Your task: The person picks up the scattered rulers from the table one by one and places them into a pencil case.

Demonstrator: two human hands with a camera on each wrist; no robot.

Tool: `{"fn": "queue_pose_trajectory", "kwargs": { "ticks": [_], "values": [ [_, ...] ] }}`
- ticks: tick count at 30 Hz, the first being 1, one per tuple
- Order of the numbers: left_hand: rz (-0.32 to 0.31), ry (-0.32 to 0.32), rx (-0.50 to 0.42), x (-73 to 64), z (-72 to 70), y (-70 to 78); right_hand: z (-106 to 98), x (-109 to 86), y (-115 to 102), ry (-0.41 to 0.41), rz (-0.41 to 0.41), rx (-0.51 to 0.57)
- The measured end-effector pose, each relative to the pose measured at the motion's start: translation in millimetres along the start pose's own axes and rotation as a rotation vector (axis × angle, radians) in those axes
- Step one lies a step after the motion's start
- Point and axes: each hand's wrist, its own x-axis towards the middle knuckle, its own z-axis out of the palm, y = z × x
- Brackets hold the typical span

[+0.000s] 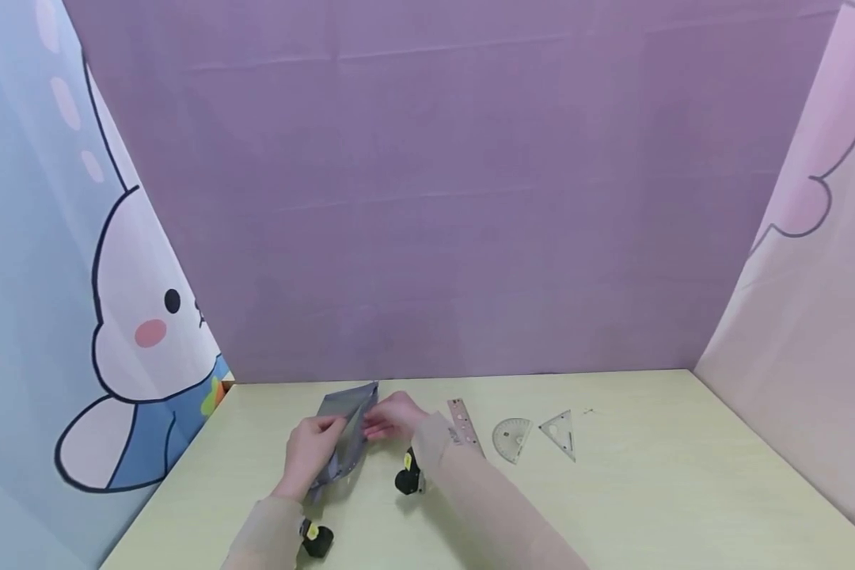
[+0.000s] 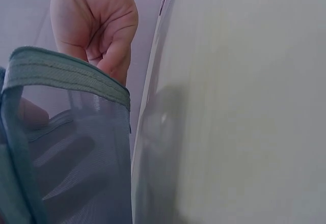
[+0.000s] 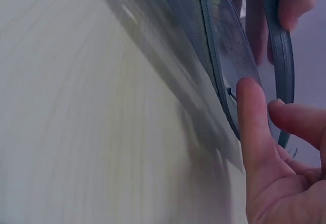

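Observation:
A grey-blue mesh zipper pouch (image 1: 349, 447) stands tilted above the left part of the table, its mouth spread apart. My left hand (image 1: 308, 453) grips its left side; in the left wrist view its fingers (image 2: 66, 158) show dark through the mesh (image 2: 109, 137). At the opposite side my right hand (image 1: 395, 416) pinches the rim. Close up in the right wrist view, the right index finger (image 3: 252, 112) and thumb lie at the open mouth, beside the zipper edge (image 3: 210, 40). The pouch hides part of both hands' fingers.
Right of the hands, a pink ruler (image 1: 463, 421), a clear protractor (image 1: 511, 435) and a clear set square (image 1: 571, 435) lie on the pale table (image 1: 648, 483). A tiny dark item (image 1: 588, 411) lies beyond them. A purple cloth (image 1: 456, 198) hangs along the back edge.

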Motion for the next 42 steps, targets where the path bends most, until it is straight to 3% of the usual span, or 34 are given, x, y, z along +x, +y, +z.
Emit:
{"fn": "queue_pose_trajectory", "kwargs": {
  "ticks": [18, 42],
  "values": [
    [0.001, -0.008, -0.009, -1.4, 5.9, 0.6, 4.9, 8.5, 9.3, 0.061, 0.036, -0.065],
    [-0.002, -0.008, -0.018, -2.0, 3.3, 4.6, 10.2, 6.4, 6.2, 0.01, 0.005, -0.039]
  ]
}}
